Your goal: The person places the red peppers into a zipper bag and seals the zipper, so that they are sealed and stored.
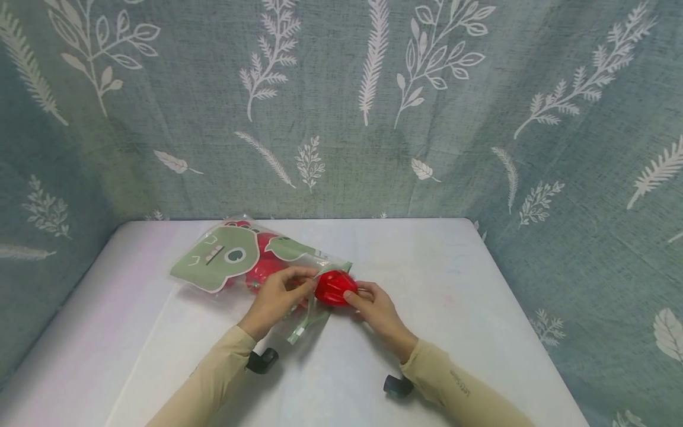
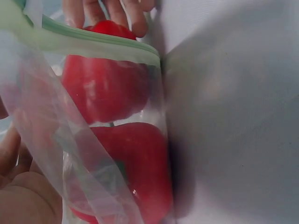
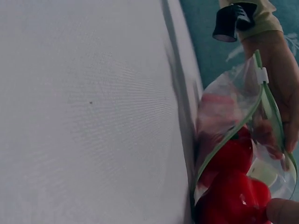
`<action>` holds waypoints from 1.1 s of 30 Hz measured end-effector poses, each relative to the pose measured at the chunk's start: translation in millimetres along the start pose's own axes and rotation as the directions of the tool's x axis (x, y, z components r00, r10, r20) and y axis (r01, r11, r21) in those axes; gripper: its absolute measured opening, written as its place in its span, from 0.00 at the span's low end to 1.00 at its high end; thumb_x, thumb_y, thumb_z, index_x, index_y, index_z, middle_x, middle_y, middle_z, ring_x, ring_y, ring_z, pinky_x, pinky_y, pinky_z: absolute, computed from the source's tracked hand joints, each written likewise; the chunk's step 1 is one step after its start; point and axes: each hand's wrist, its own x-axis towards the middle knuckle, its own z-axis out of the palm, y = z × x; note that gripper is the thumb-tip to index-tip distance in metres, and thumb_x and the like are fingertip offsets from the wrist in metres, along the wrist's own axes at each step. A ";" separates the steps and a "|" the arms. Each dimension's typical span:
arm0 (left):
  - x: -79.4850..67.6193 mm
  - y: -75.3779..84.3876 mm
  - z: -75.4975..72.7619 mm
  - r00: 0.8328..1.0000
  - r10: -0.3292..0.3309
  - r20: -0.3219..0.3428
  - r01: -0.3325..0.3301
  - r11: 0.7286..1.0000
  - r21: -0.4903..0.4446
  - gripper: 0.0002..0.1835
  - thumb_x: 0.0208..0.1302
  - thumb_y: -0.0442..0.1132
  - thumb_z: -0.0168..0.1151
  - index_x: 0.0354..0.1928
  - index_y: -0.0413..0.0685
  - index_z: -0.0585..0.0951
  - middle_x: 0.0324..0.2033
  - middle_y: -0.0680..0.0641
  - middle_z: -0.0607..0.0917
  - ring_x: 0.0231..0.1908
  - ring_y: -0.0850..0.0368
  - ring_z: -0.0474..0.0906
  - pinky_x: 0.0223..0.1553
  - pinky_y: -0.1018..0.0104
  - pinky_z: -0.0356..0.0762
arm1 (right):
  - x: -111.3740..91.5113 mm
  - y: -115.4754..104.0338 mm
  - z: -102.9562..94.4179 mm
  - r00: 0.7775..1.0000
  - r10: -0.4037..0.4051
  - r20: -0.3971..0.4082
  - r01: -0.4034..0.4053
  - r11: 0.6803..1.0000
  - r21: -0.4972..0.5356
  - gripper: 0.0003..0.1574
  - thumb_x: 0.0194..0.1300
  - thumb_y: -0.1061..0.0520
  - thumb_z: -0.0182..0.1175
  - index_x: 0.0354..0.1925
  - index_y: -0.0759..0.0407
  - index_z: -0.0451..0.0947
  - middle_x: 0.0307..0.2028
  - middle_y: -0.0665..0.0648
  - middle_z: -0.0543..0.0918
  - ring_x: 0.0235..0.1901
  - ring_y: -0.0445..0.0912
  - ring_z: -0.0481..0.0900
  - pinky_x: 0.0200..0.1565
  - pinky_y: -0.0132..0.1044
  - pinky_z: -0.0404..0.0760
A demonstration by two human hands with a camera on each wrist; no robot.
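Note:
A clear zip bag (image 1: 242,240) with a green cartoon print lies on the table, its green-edged mouth pulled apart. My left hand (image 1: 280,296) pinches the bag by its rim. At the mouth sits a red bell pepper (image 1: 336,287), gripped by my right hand (image 1: 379,311) between thumb and fingers. In the left wrist view this bell pepper (image 2: 105,88) is mostly inside the bag, its end sticking out past the zip strip. Behind it, another red bell pepper (image 2: 145,163) with a green stem lies in the bag. The right wrist view shows the white zip slider (image 3: 264,75) at one end.
The white table (image 1: 443,267) runs back to a green leaf-patterned cloth (image 1: 331,107) that hangs behind and at the sides. A black wrist device (image 1: 262,360) sits under the left sleeve, and another black device (image 1: 398,385) under the right.

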 end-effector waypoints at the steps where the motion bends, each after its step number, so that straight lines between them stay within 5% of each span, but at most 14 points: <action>1: -0.2 0.1 0.0 1.000 -0.001 -0.002 0.001 1.000 0.003 0.17 0.69 0.39 0.67 0.58 0.48 0.82 0.45 0.45 0.85 0.41 0.39 0.82 0.41 0.55 0.86 | -0.9 -0.6 1.0 1.000 -0.002 -0.011 0.001 1.000 -0.030 0.40 0.67 0.45 0.67 0.66 0.66 0.68 0.57 0.65 0.80 0.48 0.54 0.82 0.46 0.44 0.86; 5: -0.7 0.1 0.2 1.000 -0.003 -0.005 0.003 1.000 0.010 0.17 0.69 0.39 0.67 0.58 0.49 0.82 0.45 0.45 0.85 0.40 0.41 0.82 0.41 0.55 0.86 | -4.7 -2.6 4.0 1.000 0.000 -0.028 -0.001 0.999 -0.046 0.39 0.67 0.45 0.67 0.65 0.66 0.68 0.49 0.62 0.81 0.40 0.52 0.82 0.43 0.42 0.86; 13: -0.7 0.2 -0.1 1.000 -0.007 0.005 0.007 1.000 0.018 0.17 0.68 0.41 0.67 0.57 0.51 0.83 0.45 0.45 0.85 0.41 0.45 0.82 0.43 0.53 0.86 | -5.4 2.1 8.9 1.000 0.005 -0.012 -0.002 0.975 0.222 0.36 0.69 0.53 0.66 0.66 0.68 0.64 0.45 0.64 0.83 0.36 0.50 0.86 0.48 0.42 0.86; 27: 3.5 -2.5 1.9 1.000 0.009 0.018 -0.010 0.998 0.058 0.20 0.69 0.40 0.66 0.62 0.56 0.82 0.42 0.44 0.84 0.36 0.47 0.80 0.38 0.57 0.85 | -5.2 8.0 10.8 0.999 -0.034 0.011 0.027 0.921 0.389 0.26 0.71 0.65 0.60 0.63 0.76 0.69 0.48 0.64 0.84 0.38 0.44 0.85 0.47 0.37 0.85; 33: 4.7 -1.4 4.4 0.999 0.022 0.031 -0.024 0.996 0.084 0.18 0.71 0.41 0.65 0.61 0.57 0.83 0.43 0.44 0.85 0.34 0.49 0.80 0.35 0.61 0.82 | -5.5 4.0 16.4 0.997 -0.036 0.070 0.008 0.929 0.369 0.28 0.70 0.66 0.59 0.65 0.74 0.69 0.57 0.68 0.81 0.43 0.45 0.84 0.50 0.38 0.84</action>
